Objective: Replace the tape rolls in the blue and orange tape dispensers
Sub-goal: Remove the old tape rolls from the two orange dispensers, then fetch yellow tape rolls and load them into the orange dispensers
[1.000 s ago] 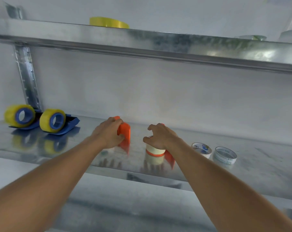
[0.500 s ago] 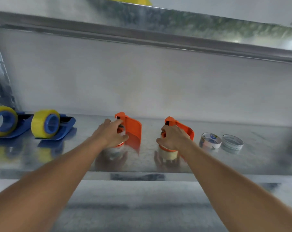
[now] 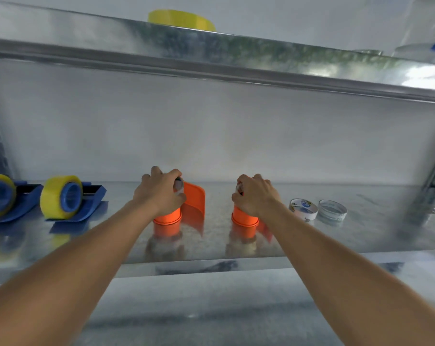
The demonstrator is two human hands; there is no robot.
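Orange tape dispensers, two, upright on metal shelf [image 3: 211, 260]: left dispenser [image 3: 184, 211] gripped from above by left hand [image 3: 159, 193], right dispenser [image 3: 245, 222] by right hand [image 3: 257, 194]. Blue dispensers [image 3: 71, 201] with yellow rolls at far left. Two loose tape rolls [image 3: 303, 209] right of hands.

Single view only, worn on the head, so nothing shared with another camera. Looks forward and slightly down, from in front of a metal shelf [image 3: 211, 255], facing its back wall square-on. Close enough that both forearms stretch up from the bottom corners, left hand [image 3: 159, 193] and right hand [image 3: 256, 193] landing near mid-frame. Front edge of the shelf crosses the lower half; an upper shelf [image 3: 211, 58] slants across the top (wide-angle bending at the sides). Left and right ends cut off.
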